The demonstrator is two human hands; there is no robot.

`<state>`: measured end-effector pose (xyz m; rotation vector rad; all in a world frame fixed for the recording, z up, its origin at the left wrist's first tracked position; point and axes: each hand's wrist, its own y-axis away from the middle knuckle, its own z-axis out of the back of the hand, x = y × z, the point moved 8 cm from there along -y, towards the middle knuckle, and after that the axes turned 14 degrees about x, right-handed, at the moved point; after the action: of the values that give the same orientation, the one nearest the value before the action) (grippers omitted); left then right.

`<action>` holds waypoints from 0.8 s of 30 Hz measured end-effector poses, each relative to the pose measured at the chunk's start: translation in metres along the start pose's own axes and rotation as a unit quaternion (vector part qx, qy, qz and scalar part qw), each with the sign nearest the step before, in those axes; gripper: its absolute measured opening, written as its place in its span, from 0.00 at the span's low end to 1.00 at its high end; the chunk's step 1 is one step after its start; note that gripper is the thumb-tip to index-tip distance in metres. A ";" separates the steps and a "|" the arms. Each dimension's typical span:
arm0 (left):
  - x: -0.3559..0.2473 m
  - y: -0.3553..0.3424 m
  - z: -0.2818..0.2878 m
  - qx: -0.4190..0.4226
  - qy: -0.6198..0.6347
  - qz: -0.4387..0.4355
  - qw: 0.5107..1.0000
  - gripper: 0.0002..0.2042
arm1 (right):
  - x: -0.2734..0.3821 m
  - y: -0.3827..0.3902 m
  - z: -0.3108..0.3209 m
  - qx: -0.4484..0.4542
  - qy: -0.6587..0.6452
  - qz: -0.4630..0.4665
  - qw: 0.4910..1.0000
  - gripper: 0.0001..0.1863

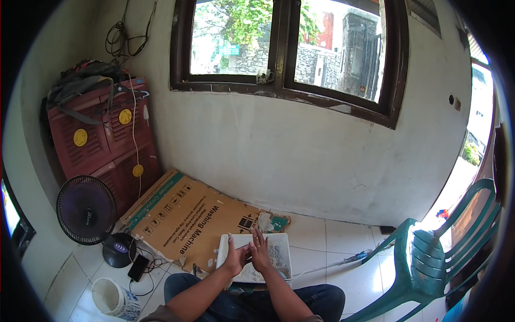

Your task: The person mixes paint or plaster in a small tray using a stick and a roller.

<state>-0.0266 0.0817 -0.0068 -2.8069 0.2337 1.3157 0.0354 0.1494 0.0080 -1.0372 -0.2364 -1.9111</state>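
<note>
Both my hands meet above a shallow white rectangular tray (221, 252) in front of my knees. My left hand (236, 260) has its thumb raised and its fingers stretched toward the other palm. Against those fingers rests my right hand (260, 257), its own fingers extended and pointing away from me. No object shows between the palms, though the space where they touch is partly hidden. Greyish, wet-looking patches or bits cover the tray's bottom, too indistinct to name.
A flattened cardboard sheet (188, 225) lies beyond the tray. To the left are a black fan (87, 210), a phone (138, 268) with cables and a white bucket (110, 298). A green plastic chair (421, 257) stands right, near a long-handled tool (332, 264). A red cabinet (102, 145) fills the corner.
</note>
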 end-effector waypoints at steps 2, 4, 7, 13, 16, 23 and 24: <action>0.003 -0.001 0.003 -0.009 -0.011 0.010 1.000 0.65 | -0.001 0.001 -0.001 -0.002 0.000 0.002 1.000 0.35; 0.005 -0.002 0.007 -0.019 -0.021 0.016 0.999 0.65 | 0.000 0.001 -0.002 -0.002 0.001 0.006 1.000 0.35; 0.012 -0.002 0.015 -0.043 -0.036 0.037 0.998 0.63 | -0.002 0.002 -0.007 0.005 -0.006 -0.002 1.000 0.35; 0.018 -0.004 0.020 -0.048 -0.052 0.059 0.996 0.62 | -0.002 0.003 -0.005 -0.003 0.002 0.008 1.000 0.36; 0.018 -0.005 0.016 -0.033 -0.055 0.046 0.997 0.62 | -0.002 0.003 -0.001 -0.009 0.011 0.012 1.000 0.35; 0.020 -0.005 0.012 -0.035 -0.052 0.039 0.997 0.61 | -0.006 0.006 0.001 -0.021 0.004 0.002 1.000 0.35; 0.020 -0.004 0.015 -0.043 -0.052 0.038 0.997 0.61 | -0.003 0.006 -0.001 -0.019 0.009 0.007 1.000 0.35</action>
<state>-0.0252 0.0850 -0.0317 -2.8140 0.2884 1.5184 0.0398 0.1471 0.0039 -1.0430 -0.1822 -1.9182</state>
